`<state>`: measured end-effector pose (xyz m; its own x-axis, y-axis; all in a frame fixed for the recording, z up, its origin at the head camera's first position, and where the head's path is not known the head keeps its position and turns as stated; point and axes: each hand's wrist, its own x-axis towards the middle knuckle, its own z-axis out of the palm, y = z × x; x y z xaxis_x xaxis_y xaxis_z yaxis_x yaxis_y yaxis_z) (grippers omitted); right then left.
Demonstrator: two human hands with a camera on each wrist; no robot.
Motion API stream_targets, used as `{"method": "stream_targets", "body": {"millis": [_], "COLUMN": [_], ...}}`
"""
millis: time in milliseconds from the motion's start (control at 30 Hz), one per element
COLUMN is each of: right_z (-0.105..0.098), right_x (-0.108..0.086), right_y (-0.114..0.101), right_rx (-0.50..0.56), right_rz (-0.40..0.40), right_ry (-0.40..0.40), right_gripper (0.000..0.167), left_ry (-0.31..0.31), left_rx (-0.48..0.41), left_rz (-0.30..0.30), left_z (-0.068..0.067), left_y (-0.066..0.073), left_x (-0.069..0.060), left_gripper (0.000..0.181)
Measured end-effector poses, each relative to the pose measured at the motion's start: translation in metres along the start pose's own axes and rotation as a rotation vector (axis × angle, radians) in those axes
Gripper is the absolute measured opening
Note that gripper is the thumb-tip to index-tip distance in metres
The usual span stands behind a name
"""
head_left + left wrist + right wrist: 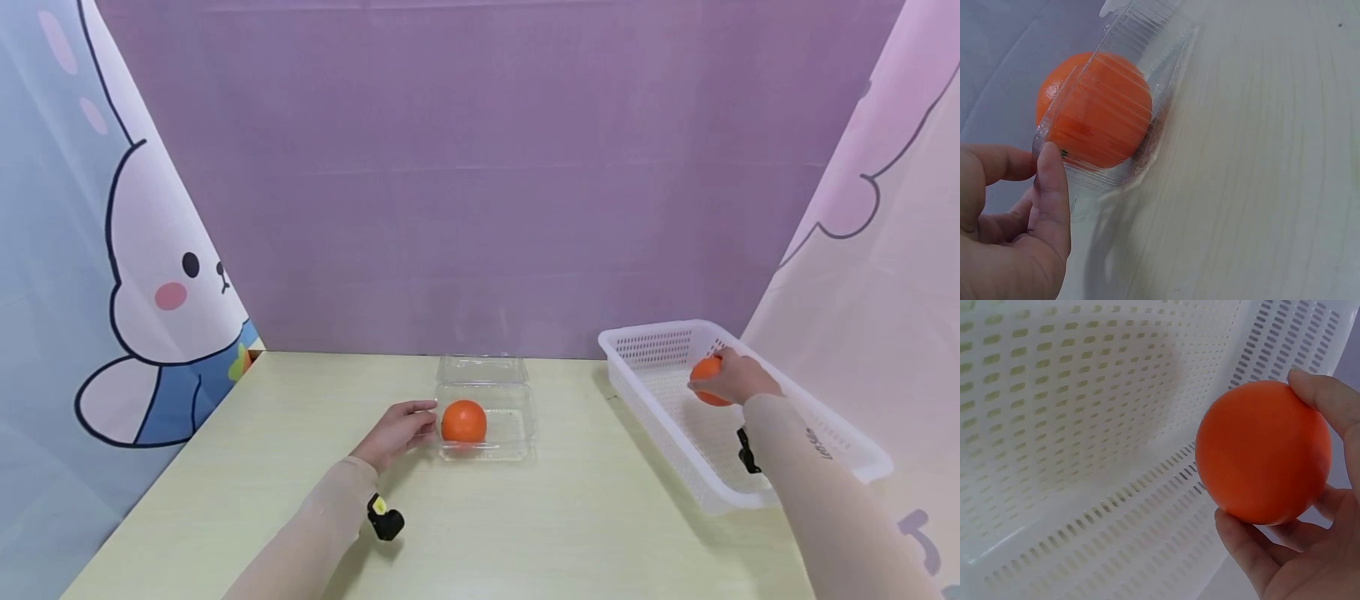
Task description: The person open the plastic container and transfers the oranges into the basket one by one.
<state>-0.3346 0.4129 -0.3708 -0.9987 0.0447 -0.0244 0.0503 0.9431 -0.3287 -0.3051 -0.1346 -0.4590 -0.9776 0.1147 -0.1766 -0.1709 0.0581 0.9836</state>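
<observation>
An orange (463, 422) sits in the left part of a clear plastic clamshell box (510, 435), whose lid (482, 369) is raised at the back. At the box's left side is my left hand (401, 432); in the left wrist view its thumb and forefinger pinch the clear rim (1040, 134) beside the orange. My right hand (742, 379) reaches into a white perforated basket (660, 417) and holds a second orange (1263, 453) between thumb and fingers. In the right wrist view this orange is in front of the basket's slotted wall.
The basket stands at the right of the pale wooden table (570, 533), close to a printed side curtain (885, 333). A purple cloth (480, 183) hangs behind the table. Another curtain with a cartoon rabbit (161, 250) hangs on the left.
</observation>
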Motion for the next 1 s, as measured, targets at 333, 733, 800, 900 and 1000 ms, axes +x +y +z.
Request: {"method": "stream_targets", "body": {"millis": [333, 733, 800, 900, 1000], "right_z": [0.007, 0.013, 0.013, 0.015, 0.016], "right_x": [-0.005, -0.012, -0.012, -0.012, -0.012], "right_y": [0.007, 0.016, 0.017, 0.020, 0.022], "right_rx": [-0.009, 0.025, 0.038, 0.047, 0.050], "right_rz": [0.049, 0.113, 0.131, 0.150, 0.157], "right_ry": [-0.010, -0.041, -0.053, -0.069, -0.079], "right_gripper": [0.088, 0.096, 0.099, 0.103, 0.105], "left_ry": [-0.006, -0.006, -0.004, -0.004, -0.009], "left_rx": [-0.004, -0.012, -0.013, -0.018, -0.019], "left_rz": [-0.005, -0.005, -0.005, -0.004, -0.004], "left_z": [-0.002, -0.001, -0.001, -0.001, -0.002], "left_y": [-0.001, 0.001, 0.001, 0.001, 0.000], "left_x": [0.001, -0.001, -0.001, -0.001, -0.001], "left_gripper": [0.040, 0.040, 0.040, 0.039, 0.040]}}
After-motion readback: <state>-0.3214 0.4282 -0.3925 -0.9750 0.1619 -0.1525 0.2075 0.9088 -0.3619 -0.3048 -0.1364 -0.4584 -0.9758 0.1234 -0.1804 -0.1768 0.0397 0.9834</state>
